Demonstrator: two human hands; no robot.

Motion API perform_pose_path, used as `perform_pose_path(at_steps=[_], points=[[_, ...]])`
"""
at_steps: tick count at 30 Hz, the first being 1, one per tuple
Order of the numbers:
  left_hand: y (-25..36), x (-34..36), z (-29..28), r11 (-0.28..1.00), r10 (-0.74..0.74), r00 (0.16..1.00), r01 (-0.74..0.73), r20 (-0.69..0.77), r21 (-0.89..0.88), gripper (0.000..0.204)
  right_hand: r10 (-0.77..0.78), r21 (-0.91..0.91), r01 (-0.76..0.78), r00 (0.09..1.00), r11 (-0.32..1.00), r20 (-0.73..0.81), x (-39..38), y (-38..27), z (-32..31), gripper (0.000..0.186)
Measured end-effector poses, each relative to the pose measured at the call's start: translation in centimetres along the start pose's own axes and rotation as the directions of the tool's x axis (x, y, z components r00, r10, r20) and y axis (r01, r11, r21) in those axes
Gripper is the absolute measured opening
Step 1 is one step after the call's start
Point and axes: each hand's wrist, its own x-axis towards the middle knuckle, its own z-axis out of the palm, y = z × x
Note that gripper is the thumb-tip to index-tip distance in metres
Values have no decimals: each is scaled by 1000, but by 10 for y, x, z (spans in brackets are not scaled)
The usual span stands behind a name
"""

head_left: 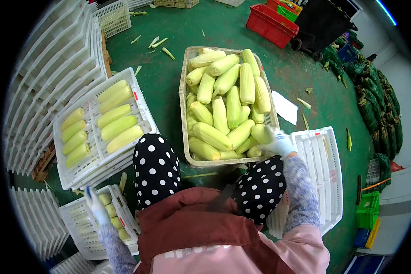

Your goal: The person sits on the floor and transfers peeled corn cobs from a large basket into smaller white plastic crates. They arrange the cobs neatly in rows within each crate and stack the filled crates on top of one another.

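Note:
A large pale crate full of husked, pale green ears of corn stands on the floor in front of my knees. At its near right corner my right hand, in a white glove, is closed round the end of an ear of corn. My left hand, gloved in white with blue fingertips, is stretched out at the near left with its fingers extended and nothing visible in them. It is over the edge of a lower white tray with ears in it. Beyond it, a stacked white tray holds ears in two columns.
Tall stacks of white trays rise at the left. White slatted trays lie by my right leg. White paper and husk scraps are on the green floor. A red crate and green net sacks are farther off.

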Motion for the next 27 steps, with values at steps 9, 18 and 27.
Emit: perform_pose_path(at_steps=[9, 18, 27], points=[[282, -99, 267, 309, 721, 24, -906, 693, -291, 73, -190, 967, -141, 965, 210, 182, 21, -14, -18, 74], [276, -94, 274, 597, 792, 334, -596, 511, -537, 90, -731, 942, -334, 647, -16, 217, -17, -92, -78, 82], [125, -20, 24, 515, 67, 856, 411, 513, -752, 59, -476, 992, -36, 879, -119, -25, 3, -176, -40, 50]])
